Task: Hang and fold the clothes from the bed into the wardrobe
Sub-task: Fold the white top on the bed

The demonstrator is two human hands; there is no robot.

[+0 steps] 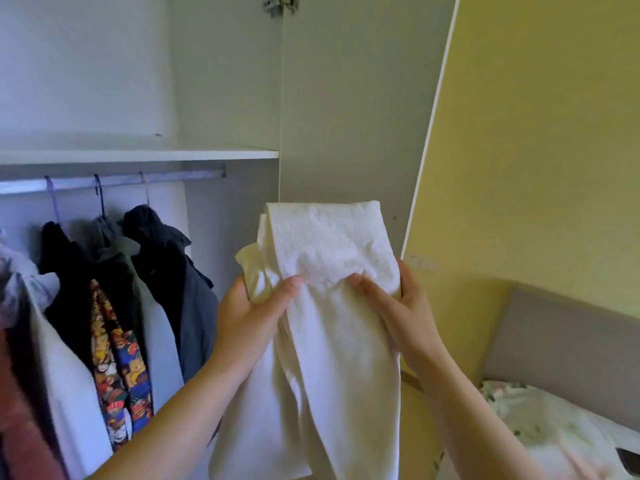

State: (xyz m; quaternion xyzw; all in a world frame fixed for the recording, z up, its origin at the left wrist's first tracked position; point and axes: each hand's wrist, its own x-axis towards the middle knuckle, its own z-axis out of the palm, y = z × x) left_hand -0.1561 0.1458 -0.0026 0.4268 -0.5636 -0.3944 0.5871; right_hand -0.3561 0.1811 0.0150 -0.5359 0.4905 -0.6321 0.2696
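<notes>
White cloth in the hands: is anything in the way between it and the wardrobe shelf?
Nothing visible does. The left hand and right hand grip the white cloth before the open wardrobe; the shelf is up-left with only air between. The hanging clothes hang below the shelf, off that path.

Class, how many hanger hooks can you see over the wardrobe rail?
3 thin purple hanger hooks on the silver metal wardrobe rail: left, middle and right, each above dark hanging clothes. More may hide beyond the left edge.
</notes>
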